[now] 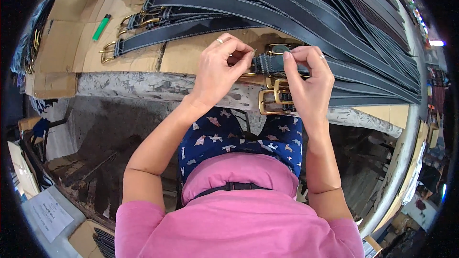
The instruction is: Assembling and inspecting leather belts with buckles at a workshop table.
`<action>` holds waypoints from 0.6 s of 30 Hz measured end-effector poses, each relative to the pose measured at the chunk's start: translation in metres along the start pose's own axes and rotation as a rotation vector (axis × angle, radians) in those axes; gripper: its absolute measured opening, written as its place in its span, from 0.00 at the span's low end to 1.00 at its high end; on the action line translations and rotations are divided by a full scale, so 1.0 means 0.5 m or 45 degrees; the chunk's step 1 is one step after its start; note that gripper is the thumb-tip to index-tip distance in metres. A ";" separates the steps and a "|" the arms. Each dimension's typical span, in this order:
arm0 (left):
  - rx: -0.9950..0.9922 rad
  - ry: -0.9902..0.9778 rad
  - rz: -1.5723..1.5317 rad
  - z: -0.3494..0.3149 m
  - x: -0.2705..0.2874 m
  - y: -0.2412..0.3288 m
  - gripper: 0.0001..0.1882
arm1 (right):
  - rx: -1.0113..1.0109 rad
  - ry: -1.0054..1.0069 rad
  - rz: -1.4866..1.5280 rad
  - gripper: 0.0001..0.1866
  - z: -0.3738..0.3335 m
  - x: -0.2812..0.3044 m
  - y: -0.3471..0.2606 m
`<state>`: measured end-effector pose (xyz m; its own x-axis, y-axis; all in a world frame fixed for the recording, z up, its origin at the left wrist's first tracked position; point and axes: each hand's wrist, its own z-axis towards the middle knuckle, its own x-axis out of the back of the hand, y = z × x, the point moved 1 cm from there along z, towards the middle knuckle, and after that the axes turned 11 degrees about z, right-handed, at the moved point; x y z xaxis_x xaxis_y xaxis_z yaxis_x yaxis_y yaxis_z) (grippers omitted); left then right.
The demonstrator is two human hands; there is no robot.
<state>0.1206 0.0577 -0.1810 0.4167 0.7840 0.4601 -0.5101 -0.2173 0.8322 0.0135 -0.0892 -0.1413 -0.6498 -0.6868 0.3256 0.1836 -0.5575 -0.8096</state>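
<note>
A dark leather belt [272, 64] with pale stitching lies in front of me, its folded, stitched buckle end between my two hands. My left hand [221, 67] is closed in a pinch just left of that end. A tiny thin tip shows at its fingers, too small to name. Over the belt, my right hand [313, 79] has thumb and forefinger pressed together by its upper edge; whatever they grip is hidden. Below, brass-coloured buckles [270, 102] of other belts hang at the table's near edge, partly covered by my right hand.
Many dark belts [229, 1] lie piled across the far side and right, several with brass buckles pointing left. One buckle [108, 52] rests on cardboard [62, 43], near a green lighter [102, 27]. The table's worn, stained edge [134, 85] runs before my lap.
</note>
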 end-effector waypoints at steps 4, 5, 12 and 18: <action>0.034 0.028 -0.053 -0.010 -0.002 -0.012 0.05 | -0.176 -0.252 -0.056 0.09 0.023 -0.028 -0.021; 0.039 0.025 -0.074 -0.013 -0.002 -0.014 0.05 | -0.174 -0.266 -0.058 0.09 0.028 -0.031 -0.024; -0.035 0.039 0.041 -0.016 0.007 -0.018 0.06 | -0.210 -0.467 -0.293 0.09 0.058 -0.046 -0.031; -0.070 0.022 -0.033 -0.013 0.003 -0.019 0.06 | -0.207 -0.524 -0.417 0.10 0.074 -0.052 -0.028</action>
<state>0.1210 0.0646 -0.1903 0.4176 0.7988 0.4331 -0.5400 -0.1652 0.8253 0.0552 -0.0809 -0.1203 -0.3057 -0.6332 0.7110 -0.1175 -0.7160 -0.6882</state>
